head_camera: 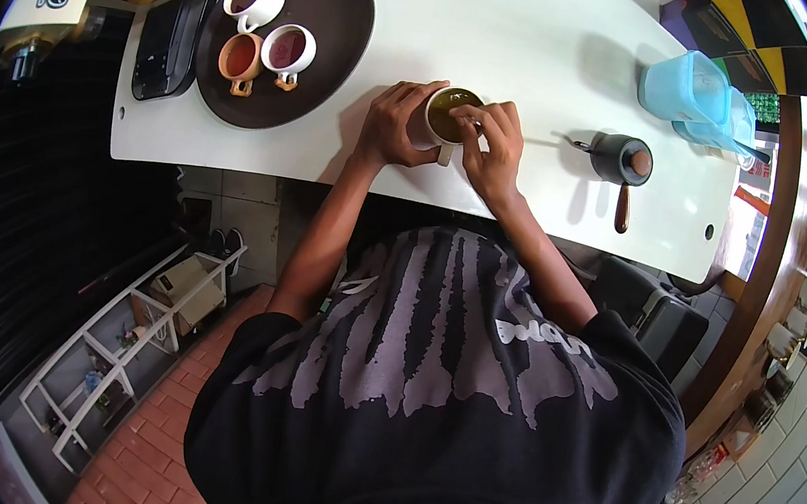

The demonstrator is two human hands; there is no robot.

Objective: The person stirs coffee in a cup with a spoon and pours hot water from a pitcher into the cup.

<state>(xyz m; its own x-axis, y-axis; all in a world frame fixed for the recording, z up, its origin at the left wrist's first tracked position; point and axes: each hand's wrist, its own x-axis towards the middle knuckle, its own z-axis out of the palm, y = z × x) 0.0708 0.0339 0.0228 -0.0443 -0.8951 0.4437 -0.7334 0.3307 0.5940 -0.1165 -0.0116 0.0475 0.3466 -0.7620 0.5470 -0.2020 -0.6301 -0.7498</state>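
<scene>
A light-coloured cup [445, 154] of greenish-brown liquid stands on the white table near its front edge, its handle towards me. My left hand [394, 124] wraps around the cup's left side, thumb near the handle. Over the right rim, my right hand [491, 142] pinches a thin utensil, perhaps a spoon; only a small glint of it shows between the fingers, and its lower end is hidden. To the right of my hands sits a dark side-handled pot [609, 159] with a wooden lid knob and a wooden handle.
At left lies a round dark tray [325, 31] bearing two white cups [266, 2] and a brown cup [240, 56] of reddish liquid. A black flat device [165, 49] lies beside it. Light-blue plastic containers [684, 86] and patterned boxes [740, 36] stand at right.
</scene>
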